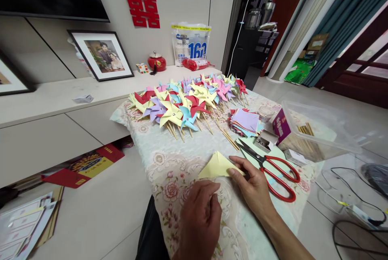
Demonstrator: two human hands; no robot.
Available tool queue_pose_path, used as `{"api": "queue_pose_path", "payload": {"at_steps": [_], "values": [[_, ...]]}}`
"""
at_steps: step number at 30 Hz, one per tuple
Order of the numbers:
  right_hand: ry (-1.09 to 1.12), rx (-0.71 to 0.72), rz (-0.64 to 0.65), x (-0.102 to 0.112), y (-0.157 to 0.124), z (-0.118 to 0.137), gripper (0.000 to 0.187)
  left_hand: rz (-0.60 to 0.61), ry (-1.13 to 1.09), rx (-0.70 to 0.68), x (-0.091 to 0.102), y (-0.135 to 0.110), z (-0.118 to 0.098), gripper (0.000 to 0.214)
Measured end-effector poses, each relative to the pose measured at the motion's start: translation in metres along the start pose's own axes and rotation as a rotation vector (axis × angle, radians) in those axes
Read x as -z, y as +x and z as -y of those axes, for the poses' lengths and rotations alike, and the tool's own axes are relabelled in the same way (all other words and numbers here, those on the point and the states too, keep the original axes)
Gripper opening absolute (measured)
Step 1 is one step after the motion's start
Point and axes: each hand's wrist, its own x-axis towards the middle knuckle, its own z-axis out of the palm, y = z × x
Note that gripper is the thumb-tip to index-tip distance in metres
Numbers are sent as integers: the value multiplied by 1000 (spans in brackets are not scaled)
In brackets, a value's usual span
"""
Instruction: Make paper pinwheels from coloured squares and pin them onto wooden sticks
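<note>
One folded yellow paper point(217, 166) is at the worktop point(178, 159), its right corner pinched by the right hand point(253, 183), grip closed. The left hand point(200, 215) is loosely curled nearby, its hold unclear. Aligning edges before pressing should sharpen the crease.

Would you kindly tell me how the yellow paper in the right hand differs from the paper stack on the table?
The yellow paper is folded into a triangular shape; the paper stack shows flat sheets. The yellow paper is one colour, while the stack mixes several, purple uppermost. The right hand holds the yellow paper; neither hand touches the stack.
</note>
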Motion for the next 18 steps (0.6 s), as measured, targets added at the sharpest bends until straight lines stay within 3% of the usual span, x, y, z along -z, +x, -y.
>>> {"api": "queue_pose_path", "payload": {"at_steps": [3,5,7,10,15,18], "values": [[134,-8,-31,1,-2,-1,25,136,-303,417,-9,-5,-1,15],[234,-3,-33,2,-3,0,22,221,-528,684,-17,-4,-2,22],[299,6,-27,2,-3,1,21,245,-747,839,-24,2,-3,32],[324,13,-22,2,-4,3,20,178,-930,890,-33,16,-7,29],[274,16,22,3,-5,2,23,-72,-1018,918,-39,32,-10,34],[228,17,99,5,-5,3,25,-89,-1026,907,-36,33,-6,31]]}}
